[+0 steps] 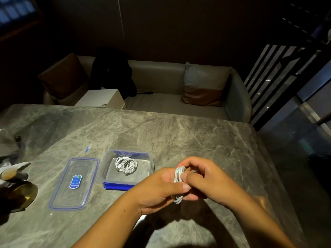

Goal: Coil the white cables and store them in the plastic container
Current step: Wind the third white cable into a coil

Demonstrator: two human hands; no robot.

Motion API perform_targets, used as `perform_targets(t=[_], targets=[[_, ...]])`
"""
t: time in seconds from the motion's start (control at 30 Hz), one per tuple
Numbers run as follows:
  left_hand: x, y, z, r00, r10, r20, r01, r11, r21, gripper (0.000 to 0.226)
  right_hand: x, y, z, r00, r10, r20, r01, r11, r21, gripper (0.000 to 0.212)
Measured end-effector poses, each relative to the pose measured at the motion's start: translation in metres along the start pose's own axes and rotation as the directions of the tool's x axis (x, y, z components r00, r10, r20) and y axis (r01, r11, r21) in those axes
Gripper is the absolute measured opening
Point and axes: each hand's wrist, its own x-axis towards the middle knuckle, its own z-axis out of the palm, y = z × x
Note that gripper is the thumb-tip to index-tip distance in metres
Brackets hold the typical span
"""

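Over the table (197, 133), your left hand (157, 190) and right hand (206, 179) pinch one coiled white cable (178, 174), fingers curled. Plastic container (105, 167) sits at their 9 o'clock.

Dim room, light falling from overhead onto the tabletop (179, 133) — a big soft shadow pools at the near edge, corners go dark, wide-angle bending the edges.

A coiled white cable (179, 183) is gripped by left hand (157, 189) & right hand (206, 179). Another coil (126, 164) is seen in the container (105, 169), w/ lid (74, 183) laid beside it.
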Motion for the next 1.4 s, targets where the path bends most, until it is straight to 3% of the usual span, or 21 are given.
perform_targets(t=[0.33,0.6,0.73,0.87,1.03,1.17,1.23,1.4], targets=[[0.002,0.001,0.003,0.998,-0.025,-0.056,0.025,1.000,-0.002,0.033,-0.002,0.004,-0.002,0.999,-0.041,0.001,0.041,0.998,0.052,0.022],[0.004,0.001,0.003,0.996,-0.088,-0.002,0.087,0.983,-0.159,0.040,-0.005,0.013,-0.002,0.995,-0.094,-0.039,0.092,0.994,-0.054,0.013],[0.007,-0.001,0.005,0.992,-0.105,-0.068,0.091,0.978,-0.185,0.037,-0.006,0.018,-0.004,0.994,-0.096,-0.050,0.094,0.995,-0.026,0.017],[0.012,-0.005,0.011,0.962,-0.067,-0.265,0.050,0.996,-0.069,0.025,-0.005,0.022,-0.003,0.993,-0.072,-0.095,0.070,0.997,-0.032,0.005],[0.016,-0.008,0.021,0.886,0.045,-0.462,-0.033,0.999,0.034,0.019,-0.001,0.023,0.001,0.987,-0.045,-0.156,0.045,0.999,-0.004,0.011],[0.015,-0.009,0.018,0.779,0.232,-0.582,-0.067,0.954,0.291,0.016,-0.002,0.019,-0.001,0.979,-0.053,-0.199,0.075,0.992,0.102,0.014],[0.014,-0.007,0.014,0.744,0.305,-0.595,-0.075,0.922,0.380,0.019,-0.004,0.018,-0.002,0.972,-0.058,-0.228,0.085,0.990,0.114,0.021],[0.009,-0.003,0.012,0.819,0.316,-0.480,-0.111,0.906,0.408,0.019,-0.006,0.021,-0.001,0.970,-0.009,-0.245,0.071,0.967,0.246,0.028]])
